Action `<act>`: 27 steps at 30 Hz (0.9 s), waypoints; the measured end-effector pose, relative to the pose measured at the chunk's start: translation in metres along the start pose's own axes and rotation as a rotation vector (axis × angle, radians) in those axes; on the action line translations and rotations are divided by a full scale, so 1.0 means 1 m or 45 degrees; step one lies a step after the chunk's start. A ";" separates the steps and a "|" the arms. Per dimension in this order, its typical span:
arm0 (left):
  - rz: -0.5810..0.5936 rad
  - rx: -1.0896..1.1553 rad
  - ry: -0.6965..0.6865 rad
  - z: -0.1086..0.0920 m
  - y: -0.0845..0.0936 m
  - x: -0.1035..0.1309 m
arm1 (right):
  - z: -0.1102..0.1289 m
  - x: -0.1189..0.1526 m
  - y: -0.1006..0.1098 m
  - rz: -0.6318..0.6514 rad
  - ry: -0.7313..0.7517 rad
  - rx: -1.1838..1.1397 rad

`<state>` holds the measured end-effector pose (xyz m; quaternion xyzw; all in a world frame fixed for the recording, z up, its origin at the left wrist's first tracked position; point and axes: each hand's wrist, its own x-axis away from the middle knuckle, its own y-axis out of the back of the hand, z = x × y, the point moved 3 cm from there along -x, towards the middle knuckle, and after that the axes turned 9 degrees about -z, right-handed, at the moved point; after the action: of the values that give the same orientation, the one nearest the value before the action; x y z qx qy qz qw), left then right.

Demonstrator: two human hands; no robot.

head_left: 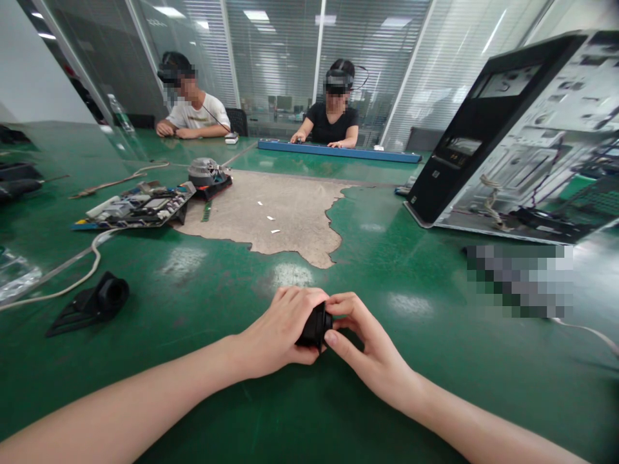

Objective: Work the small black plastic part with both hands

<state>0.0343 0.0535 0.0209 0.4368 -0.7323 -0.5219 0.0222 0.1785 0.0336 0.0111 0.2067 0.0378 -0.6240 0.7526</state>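
Close in front of me, my left hand (pixel 285 328) wraps round a small black block-like part (pixel 313 327). My right hand (pixel 370 351) pinches a rounded black piece at the part's right side with thumb and fingertips. Whether that piece is separate from the block I cannot tell. Much of the part is hidden under the left fingers and palm. Farther left on the green table lies a black plastic bracket with a round tube (pixel 101 299), apart from both hands.
A circuit board (pixel 145 205) and a cooler fan (pixel 209 173) stand at left by a bare brown patch (pixel 290 200). An opened computer case (pixel 488 142) stands right, near a blurred-out object (pixel 520 280). A pale cable (pixel 91 264) runs left. Two people sit opposite behind a long blue bar (pixel 338 151).
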 end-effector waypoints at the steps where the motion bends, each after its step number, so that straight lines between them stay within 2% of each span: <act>1: -0.004 0.002 -0.001 0.000 0.000 0.000 | -0.001 0.000 0.000 -0.013 0.004 -0.009; 4: -0.009 0.004 -0.001 0.000 0.000 0.000 | -0.004 -0.002 -0.001 -0.026 -0.060 -0.025; 8: 0.004 -0.010 0.008 0.001 0.000 0.000 | -0.005 -0.001 -0.004 0.076 -0.193 0.003; 10: 0.002 -0.017 0.014 0.001 0.000 0.000 | -0.003 0.000 -0.003 0.089 -0.162 0.053; 16: 0.002 -0.017 0.003 -0.001 0.001 0.000 | 0.000 0.001 0.001 -0.017 0.097 0.150; 20: -0.001 -0.013 0.002 -0.001 0.001 -0.001 | -0.003 -0.002 0.000 -0.040 0.028 0.086; 24: 0.002 -0.012 0.011 0.000 0.000 0.000 | -0.005 -0.003 -0.003 0.042 -0.124 0.061; 27: 0.005 -0.014 0.017 0.000 0.000 0.000 | -0.002 -0.001 -0.003 0.065 -0.103 0.102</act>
<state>0.0343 0.0533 0.0211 0.4387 -0.7301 -0.5229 0.0305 0.1762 0.0347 0.0088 0.2122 -0.0230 -0.6136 0.7603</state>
